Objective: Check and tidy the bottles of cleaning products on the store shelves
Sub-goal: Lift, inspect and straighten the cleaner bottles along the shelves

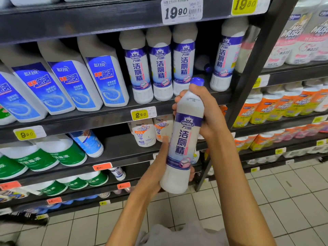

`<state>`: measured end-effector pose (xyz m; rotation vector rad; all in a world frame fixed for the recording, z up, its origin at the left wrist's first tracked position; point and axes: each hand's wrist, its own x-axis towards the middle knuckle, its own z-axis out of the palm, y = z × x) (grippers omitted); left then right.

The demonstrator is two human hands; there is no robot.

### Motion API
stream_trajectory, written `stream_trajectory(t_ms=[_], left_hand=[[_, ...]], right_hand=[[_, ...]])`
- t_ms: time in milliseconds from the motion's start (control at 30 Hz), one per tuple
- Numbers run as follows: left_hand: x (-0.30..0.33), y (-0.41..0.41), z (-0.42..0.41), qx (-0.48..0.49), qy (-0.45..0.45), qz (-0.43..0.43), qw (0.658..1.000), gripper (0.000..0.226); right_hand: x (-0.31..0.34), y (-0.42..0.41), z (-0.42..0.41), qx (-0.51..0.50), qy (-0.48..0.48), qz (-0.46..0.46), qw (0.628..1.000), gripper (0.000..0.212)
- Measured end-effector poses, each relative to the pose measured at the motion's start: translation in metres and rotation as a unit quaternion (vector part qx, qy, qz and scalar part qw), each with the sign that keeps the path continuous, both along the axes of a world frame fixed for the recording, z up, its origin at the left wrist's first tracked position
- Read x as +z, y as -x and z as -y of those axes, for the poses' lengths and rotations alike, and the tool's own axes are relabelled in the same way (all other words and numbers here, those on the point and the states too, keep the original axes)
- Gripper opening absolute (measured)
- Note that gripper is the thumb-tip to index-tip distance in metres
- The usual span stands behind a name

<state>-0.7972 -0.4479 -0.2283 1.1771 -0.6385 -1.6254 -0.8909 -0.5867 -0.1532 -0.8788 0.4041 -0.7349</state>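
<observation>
— Nearest to us, what's going on with the arms and that bottle?

— Both forearms rise from the bottom edge; the left hand (160, 172) cups the base of a white bottle (184, 139) with a purple label, fingers curled round behind it and the thumb laid along its side; I'd judge it takes the weight from below so the label faces the eyes.

— And further left on the shelves?

— Slanted white bottles with blue labels (104, 77) lean in a row, faces forward; a yellow price tag (141, 114) sits on the shelf edge (88, 121) below them; next along, three upright bottles (159, 68) of the same purple-labelled kind stand touching, then a gap, then a lone matching bottle (225, 57); something small with a blue cap lies far back in that gap, too dim to name.

— So the held one belongs in the gap?

— That's my guess, not a thing seen; it is off the shelf, held tilted in front of the shelf edge just below that opening.

— The other hand?

— The right hand (204, 110) wraps the bottle's shoulder just under the blue cap (197, 81), fingers clamped round it; likely steadying and turning it for a check; beyond the black upright (262, 68), orange packs (276, 109) fill the neighbouring rack.
</observation>
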Motion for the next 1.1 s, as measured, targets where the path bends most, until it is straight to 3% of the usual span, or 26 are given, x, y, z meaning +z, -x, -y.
stream_trajectory(t_ms=[100,233,367,600,733,867,967,1100], left_hand=[[0.007,0.001,-0.001,0.018,-0.008,-0.028,0.999,0.082],[0.022,0.004,-0.005,0.014,-0.004,-0.109,0.994,0.073],[0.044,0.005,-0.011,-0.014,0.027,-0.197,0.98,0.087],[0.06,0.009,-0.008,0.012,0.034,-0.249,0.968,0.104],[0.057,0.009,-0.008,0.0,0.016,-0.208,0.978,0.099],[0.054,0.008,-0.003,-0.034,0.036,-0.143,0.988,0.089],[0.053,0.003,0.002,-0.063,0.071,-0.085,0.992,0.069],[0.05,-0.003,0.008,-0.051,0.074,0.085,0.992,0.058]], right_hand=[[0.002,-0.004,0.001,-0.055,0.019,-0.058,0.997,0.027],[0.002,-0.006,0.001,-0.033,0.013,-0.005,0.999,0.035],[-0.005,-0.007,0.006,-0.016,-0.108,-0.024,0.994,0.028],[-0.015,-0.013,0.004,-0.004,-0.241,-0.057,0.969,0.046],[-0.014,-0.011,0.008,-0.01,-0.232,-0.037,0.972,0.04],[-0.002,-0.01,0.014,0.003,-0.22,0.075,0.973,0.029],[0.012,-0.007,0.019,-0.005,-0.137,0.113,0.984,0.026],[0.03,-0.005,0.018,-0.004,-0.008,0.078,0.997,0.039]])
